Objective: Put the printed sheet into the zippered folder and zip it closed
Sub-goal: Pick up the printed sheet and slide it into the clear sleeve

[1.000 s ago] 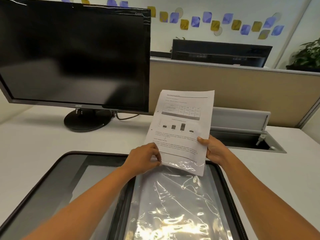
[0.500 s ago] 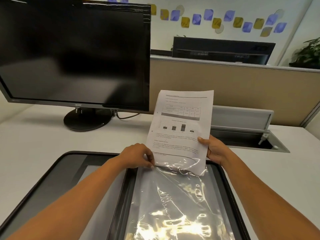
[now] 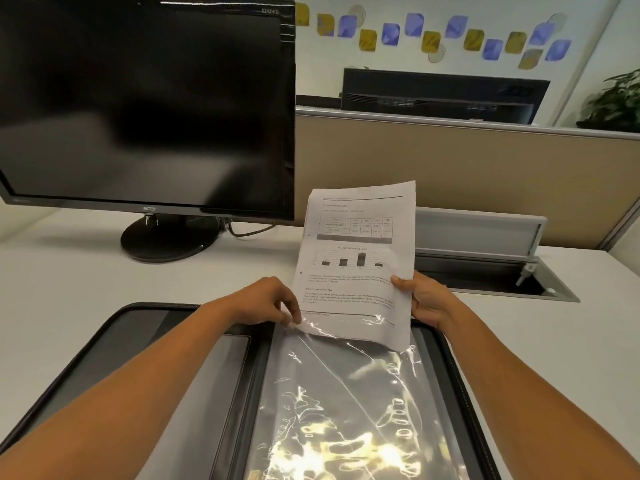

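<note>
Insertion step: printed sheet (image 3: 356,271), bottom edge entering the clear sleeve (image 3: 346,393) of the open zippered folder (image 3: 138,327), side gripped by fingers of the right hand (image 3: 426,303), left hand (image 3: 263,303) pinching the sleeve mouth (next, likely: slide it down).

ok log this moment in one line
left hand pinches clear sleeve | right hand holds printed sheet, bottom edge inside sleeve | zippered folder open
</note>
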`<state>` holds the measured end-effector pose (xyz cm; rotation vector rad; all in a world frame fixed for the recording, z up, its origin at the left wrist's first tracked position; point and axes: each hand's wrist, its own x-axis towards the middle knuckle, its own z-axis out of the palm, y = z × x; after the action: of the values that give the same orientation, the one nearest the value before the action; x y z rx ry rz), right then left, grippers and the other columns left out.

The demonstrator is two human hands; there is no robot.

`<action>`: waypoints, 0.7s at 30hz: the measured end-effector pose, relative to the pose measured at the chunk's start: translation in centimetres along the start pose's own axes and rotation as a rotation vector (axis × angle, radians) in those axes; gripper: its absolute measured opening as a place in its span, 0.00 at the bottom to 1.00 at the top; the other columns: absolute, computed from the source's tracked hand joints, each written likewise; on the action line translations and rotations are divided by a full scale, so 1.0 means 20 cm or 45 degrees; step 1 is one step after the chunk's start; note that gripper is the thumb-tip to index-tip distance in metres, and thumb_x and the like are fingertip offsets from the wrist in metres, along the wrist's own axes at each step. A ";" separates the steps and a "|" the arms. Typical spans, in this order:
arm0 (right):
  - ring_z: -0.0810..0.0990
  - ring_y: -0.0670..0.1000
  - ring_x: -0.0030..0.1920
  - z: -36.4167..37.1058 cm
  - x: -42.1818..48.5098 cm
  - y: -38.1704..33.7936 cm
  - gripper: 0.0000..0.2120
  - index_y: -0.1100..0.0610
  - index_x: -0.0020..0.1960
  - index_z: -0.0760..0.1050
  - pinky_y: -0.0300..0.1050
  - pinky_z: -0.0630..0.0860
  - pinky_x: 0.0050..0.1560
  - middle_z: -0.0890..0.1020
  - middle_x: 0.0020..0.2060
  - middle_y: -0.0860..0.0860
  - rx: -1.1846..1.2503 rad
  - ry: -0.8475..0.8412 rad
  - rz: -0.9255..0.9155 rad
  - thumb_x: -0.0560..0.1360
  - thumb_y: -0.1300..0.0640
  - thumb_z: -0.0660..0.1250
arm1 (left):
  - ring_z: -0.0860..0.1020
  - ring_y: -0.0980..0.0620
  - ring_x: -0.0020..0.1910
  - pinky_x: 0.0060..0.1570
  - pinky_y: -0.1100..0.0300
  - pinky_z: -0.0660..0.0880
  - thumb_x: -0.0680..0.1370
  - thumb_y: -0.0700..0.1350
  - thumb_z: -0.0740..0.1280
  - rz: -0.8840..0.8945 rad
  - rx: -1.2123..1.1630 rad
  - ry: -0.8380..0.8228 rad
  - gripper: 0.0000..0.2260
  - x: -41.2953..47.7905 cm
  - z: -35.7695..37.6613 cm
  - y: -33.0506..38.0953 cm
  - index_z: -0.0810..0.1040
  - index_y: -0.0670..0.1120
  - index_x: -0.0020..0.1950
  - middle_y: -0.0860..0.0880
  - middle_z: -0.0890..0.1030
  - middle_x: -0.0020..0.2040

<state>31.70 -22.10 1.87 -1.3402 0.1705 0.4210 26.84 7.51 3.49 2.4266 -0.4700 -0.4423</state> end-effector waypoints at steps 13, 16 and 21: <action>0.79 0.58 0.52 0.01 0.02 -0.01 0.14 0.54 0.61 0.70 0.57 0.77 0.47 0.80 0.53 0.55 0.064 -0.073 -0.045 0.77 0.64 0.59 | 0.71 0.60 0.25 0.30 0.70 0.71 0.72 0.39 0.71 -0.076 -0.163 -0.120 0.07 0.02 -0.03 -0.04 0.83 0.45 0.49 0.42 0.82 0.53; 0.79 0.58 0.54 0.02 0.02 -0.03 0.16 0.55 0.63 0.69 0.59 0.80 0.48 0.79 0.55 0.56 0.058 -0.098 -0.057 0.77 0.64 0.59 | 0.70 0.61 0.22 0.28 0.70 0.70 0.73 0.43 0.70 -0.128 -0.154 -0.161 0.06 0.04 -0.04 -0.01 0.83 0.44 0.49 0.48 0.83 0.51; 0.79 0.57 0.53 0.01 0.02 -0.06 0.17 0.56 0.64 0.69 0.53 0.83 0.43 0.80 0.54 0.55 0.103 -0.134 -0.081 0.77 0.64 0.60 | 0.70 0.62 0.25 0.30 0.70 0.68 0.73 0.47 0.71 -0.151 -0.045 -0.220 0.05 0.06 -0.07 0.02 0.82 0.47 0.44 0.51 0.81 0.39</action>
<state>32.63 -21.94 2.93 -1.2379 0.0568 0.4254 28.44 7.35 4.61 2.4006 -0.3890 -0.7096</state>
